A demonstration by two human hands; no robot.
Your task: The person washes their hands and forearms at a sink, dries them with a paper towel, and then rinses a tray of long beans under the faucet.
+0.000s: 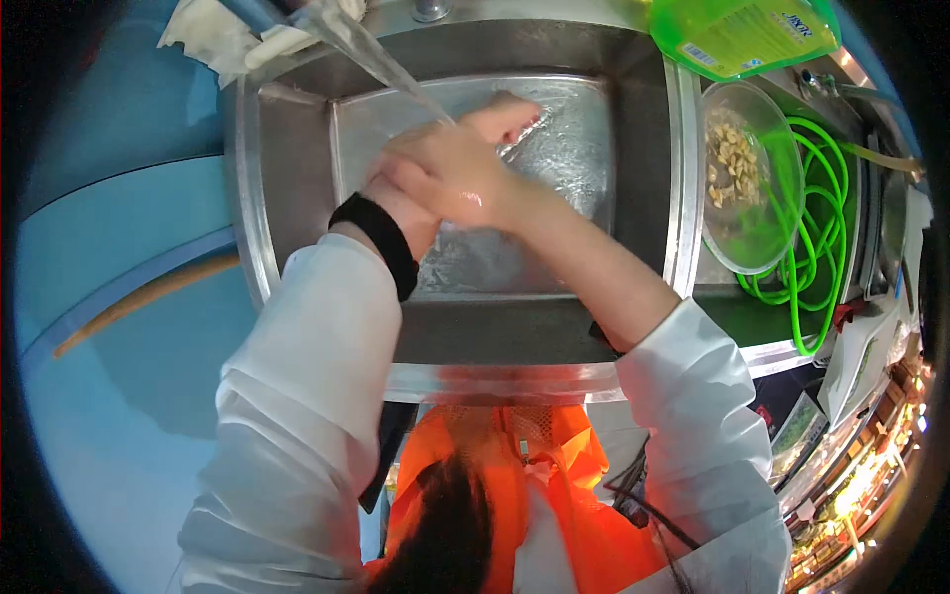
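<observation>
A stainless steel sink [648,129] fills the middle of the view, set into a wet table beside a blue wall or floor on the left. A stream of water [381,64] slants down from the sink's far-left corner and lands on the two hands, which are held together over the basin floor. The right hand [465,173] lies on top, its grip wrapped over the left hand [411,213], whose fingers are mostly hidden beneath; I cannot tell whether anything is held between them. A black wristband [381,238] sits on the left wrist, just above a white sleeve [317,337].

On the table at the sink's right edge stands a clear bowl [752,247] with pale nuts or seeds in it, half resting on a coiled green hose [821,218]. A green bottle [742,35] lies at the far-right corner.

The risks, as I judge them: water bouncing off the knuckles could splash over the right rim into the open bowl, and the left cuff and wristband sit close enough to the stream to be soaked.
</observation>
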